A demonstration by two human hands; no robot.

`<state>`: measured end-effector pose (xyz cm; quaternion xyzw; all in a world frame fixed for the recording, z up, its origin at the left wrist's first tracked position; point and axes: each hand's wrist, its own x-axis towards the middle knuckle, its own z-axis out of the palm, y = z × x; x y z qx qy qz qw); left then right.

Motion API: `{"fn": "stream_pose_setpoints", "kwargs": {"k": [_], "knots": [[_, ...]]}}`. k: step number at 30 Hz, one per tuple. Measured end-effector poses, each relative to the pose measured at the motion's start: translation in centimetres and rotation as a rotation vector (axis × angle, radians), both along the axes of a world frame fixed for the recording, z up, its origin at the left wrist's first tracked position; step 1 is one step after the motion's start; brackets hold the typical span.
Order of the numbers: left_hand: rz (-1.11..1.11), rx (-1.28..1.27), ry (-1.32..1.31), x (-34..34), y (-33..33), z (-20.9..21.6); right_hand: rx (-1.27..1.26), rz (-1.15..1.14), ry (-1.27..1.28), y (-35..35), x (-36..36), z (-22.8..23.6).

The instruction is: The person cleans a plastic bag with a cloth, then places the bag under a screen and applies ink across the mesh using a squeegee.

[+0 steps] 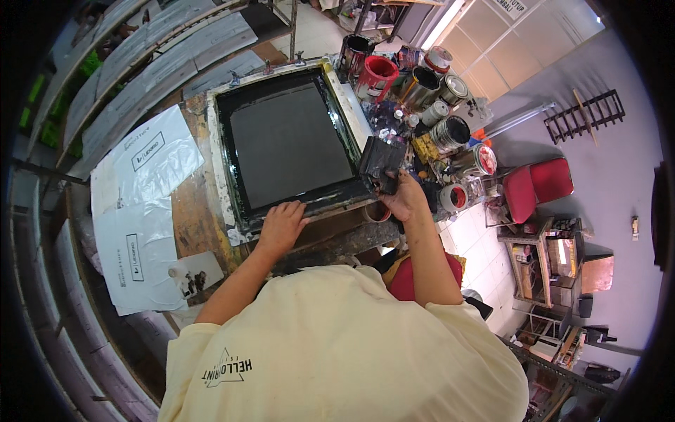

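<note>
A screen printing frame (219, 141) with a pale, ink-smeared rim and dark mesh lies on the worktable in front of me. My left hand (283, 226) grips its near edge, fingers bent over the rim and the thumb partly hidden. At the frame's right side, my right hand (403, 197) is closed around a squeegee (383, 156) coated in black ink. The squeegee is over the frame's right rim; whether it touches cannot be seen. Hinge clamps (268, 67) sit along the frame's far edge.
Ink cans crowd the right of the table, among them a red tub (377, 76) and an open can (450, 133). White printed plastic bags (151, 151) lie at the left, beside drying racks (190, 63). A red chair (538, 186) stands off right.
</note>
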<state>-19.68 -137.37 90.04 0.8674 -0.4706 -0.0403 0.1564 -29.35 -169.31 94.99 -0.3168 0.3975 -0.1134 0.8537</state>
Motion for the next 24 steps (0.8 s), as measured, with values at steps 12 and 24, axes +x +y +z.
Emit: {"fn": "stream_pose_setpoints", "kwargs": {"k": [12, 24], "knots": [[-0.015, 0.016, 0.081, -0.7, 1.2, 0.6, 0.211, 0.069, -0.102, 0.5, 1.7, 2.1], [0.069, 0.031, 0.075, -0.9, -0.1, 0.3, -1.779, 0.937, -0.152, 1.7, 4.5, 4.0]]}}
